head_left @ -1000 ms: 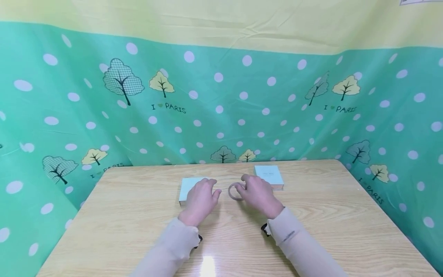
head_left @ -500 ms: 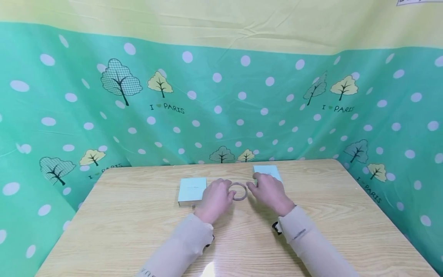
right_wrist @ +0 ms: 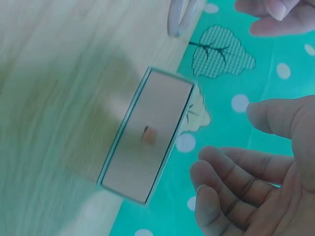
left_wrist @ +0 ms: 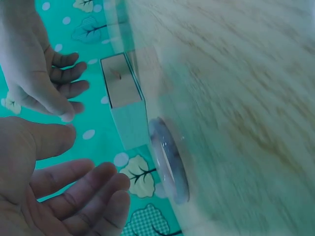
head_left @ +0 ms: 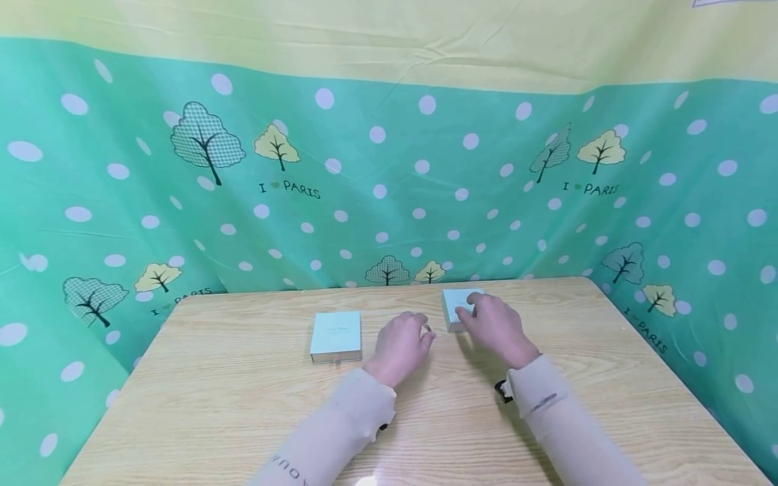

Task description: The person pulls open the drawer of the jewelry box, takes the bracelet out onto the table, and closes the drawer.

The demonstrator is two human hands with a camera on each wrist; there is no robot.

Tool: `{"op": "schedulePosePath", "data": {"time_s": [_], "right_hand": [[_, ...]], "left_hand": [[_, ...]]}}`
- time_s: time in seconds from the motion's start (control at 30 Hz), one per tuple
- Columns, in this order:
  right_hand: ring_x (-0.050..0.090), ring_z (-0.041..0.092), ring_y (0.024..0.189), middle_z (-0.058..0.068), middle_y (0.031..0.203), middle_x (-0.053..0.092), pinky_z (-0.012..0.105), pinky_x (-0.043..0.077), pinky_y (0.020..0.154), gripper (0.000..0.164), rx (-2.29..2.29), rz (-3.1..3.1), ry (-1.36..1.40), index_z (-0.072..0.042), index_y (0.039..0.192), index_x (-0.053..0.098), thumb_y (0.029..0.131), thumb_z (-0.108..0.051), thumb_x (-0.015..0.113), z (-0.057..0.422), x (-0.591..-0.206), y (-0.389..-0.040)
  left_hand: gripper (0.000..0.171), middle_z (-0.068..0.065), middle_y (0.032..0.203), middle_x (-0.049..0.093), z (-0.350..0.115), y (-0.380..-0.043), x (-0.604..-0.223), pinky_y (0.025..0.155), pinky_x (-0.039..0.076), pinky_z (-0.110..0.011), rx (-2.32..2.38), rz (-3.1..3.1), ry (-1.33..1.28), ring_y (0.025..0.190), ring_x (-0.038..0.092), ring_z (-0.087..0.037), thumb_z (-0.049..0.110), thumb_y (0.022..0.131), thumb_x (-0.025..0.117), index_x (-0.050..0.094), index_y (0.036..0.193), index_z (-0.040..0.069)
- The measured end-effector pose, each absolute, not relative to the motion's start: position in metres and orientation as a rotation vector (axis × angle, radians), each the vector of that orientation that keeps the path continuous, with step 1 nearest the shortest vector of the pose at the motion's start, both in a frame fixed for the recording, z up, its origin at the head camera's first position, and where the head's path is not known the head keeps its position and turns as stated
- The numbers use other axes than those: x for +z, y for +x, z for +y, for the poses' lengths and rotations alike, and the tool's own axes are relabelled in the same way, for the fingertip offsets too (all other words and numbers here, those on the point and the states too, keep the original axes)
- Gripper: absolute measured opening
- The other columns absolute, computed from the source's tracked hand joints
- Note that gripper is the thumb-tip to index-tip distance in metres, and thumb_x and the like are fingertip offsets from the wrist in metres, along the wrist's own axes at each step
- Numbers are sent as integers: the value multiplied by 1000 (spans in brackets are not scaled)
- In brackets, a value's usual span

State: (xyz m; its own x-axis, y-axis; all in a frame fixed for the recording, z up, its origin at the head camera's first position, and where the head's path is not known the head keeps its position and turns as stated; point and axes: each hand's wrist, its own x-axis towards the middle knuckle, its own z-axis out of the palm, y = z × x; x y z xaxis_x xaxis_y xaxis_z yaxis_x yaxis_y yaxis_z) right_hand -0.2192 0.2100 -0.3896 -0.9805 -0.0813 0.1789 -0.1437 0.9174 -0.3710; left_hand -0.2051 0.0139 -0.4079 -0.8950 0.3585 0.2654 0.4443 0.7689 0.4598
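While the left grip point(head_left: 401, 347) hangs loosely parted, holding nothing, near the bangle point(left_wrist: 178, 164) lying flat on the surface point(head_left: 231, 398), the right grip point(head_left: 495, 327), equally relaxed and empty, hovers by the right-hand drawer box point(right_wrist: 141, 155). Glossy, the bangle looks rigid, slippery and perhaps brittle; opposite sides of its rim suit a gentle pinch.

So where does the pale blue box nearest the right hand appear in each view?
Head: the box is right of centre, partly covered by the right hand.
Left wrist: left of centre, upper half, slanted.
Right wrist: near the centre, slanted, narrow side showing.
Shared landmark: green dotted curtain.
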Motion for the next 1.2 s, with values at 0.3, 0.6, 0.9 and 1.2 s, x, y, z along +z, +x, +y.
{"op": "schedulePosePath", "data": {"time_s": [0.3, 0.6, 0.9, 1.2], "right_hand": [[60, 24, 77, 18, 107, 65, 47, 52, 68, 43, 569, -2946, 130, 3, 116, 62, 94, -33, 56, 225, -392, -226], [59, 31, 88, 21, 109, 58, 49, 52, 70, 43, 516, -2963, 85, 5, 119, 59, 94, -30, 57, 235, -401, -232], [59, 29, 82, 22, 109, 57, 47, 53, 64, 43, 475, -2959, 95, 5, 121, 58, 94, -29, 57, 244, -404, -237], [61, 35, 92, 25, 116, 57, 53, 52, 69, 43, 478, -2971, 80, 3, 124, 56, 96, -29, 51, 248, -409, -241]], "left_hand": [[39, -7, 98, 67, 29, -208, -409, 70, 54, -33, -741, -2787, -638, 84, 64, -20, 26, 90, 67, 62, 123, 6], [41, -10, 107, 66, 45, -208, -405, 70, 54, -34, -663, -2812, -675, 89, 64, -22, 30, 93, 63, 59, 128, 9], [41, -6, 110, 65, 57, -215, -405, 62, 53, -38, -601, -2881, -616, 90, 65, -20, 35, 95, 58, 57, 132, 18], [42, -8, 116, 64, 66, -225, -410, 78, 53, -36, -670, -2882, -655, 98, 62, -22, 36, 97, 54, 57, 133, 14]]}}
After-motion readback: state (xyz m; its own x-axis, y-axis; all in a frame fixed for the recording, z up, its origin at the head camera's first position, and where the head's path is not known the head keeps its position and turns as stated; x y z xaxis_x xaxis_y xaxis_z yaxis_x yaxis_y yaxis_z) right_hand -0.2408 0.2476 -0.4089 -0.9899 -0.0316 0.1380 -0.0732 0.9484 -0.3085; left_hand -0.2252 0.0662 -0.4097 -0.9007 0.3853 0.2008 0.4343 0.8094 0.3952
